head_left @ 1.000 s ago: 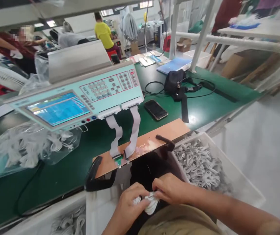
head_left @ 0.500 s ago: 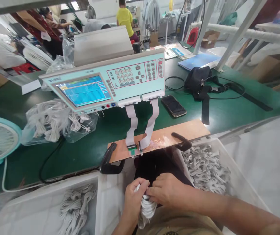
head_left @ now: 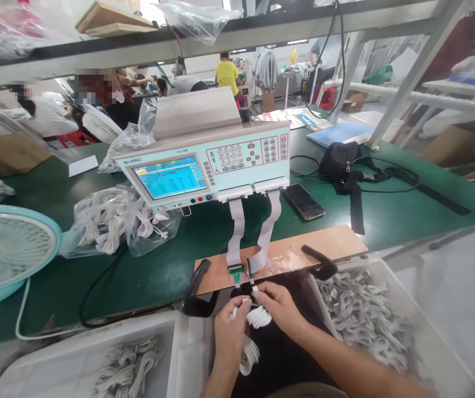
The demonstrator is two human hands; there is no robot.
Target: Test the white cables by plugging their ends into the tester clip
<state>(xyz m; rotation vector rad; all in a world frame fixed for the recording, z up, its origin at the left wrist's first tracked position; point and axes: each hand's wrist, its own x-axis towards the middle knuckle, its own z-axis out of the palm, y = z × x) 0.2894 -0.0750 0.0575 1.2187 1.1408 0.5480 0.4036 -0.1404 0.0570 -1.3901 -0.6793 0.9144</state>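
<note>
Fingers of the right hand [head_left: 276, 303] are pinching a plug [head_left: 255, 288] at the connector [head_left: 250, 268]; the left hand [head_left: 229, 327] is gripping the coiled cable [head_left: 259, 317]. They are apparently joining ends, now needing straight alignment.

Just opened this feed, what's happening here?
The person's left hand grips coiled white cable; the right hand holds a cable end at the right ribbon's connector by the board. Whether it is plugged in is unclear. The instrument's screen is lit.
</note>
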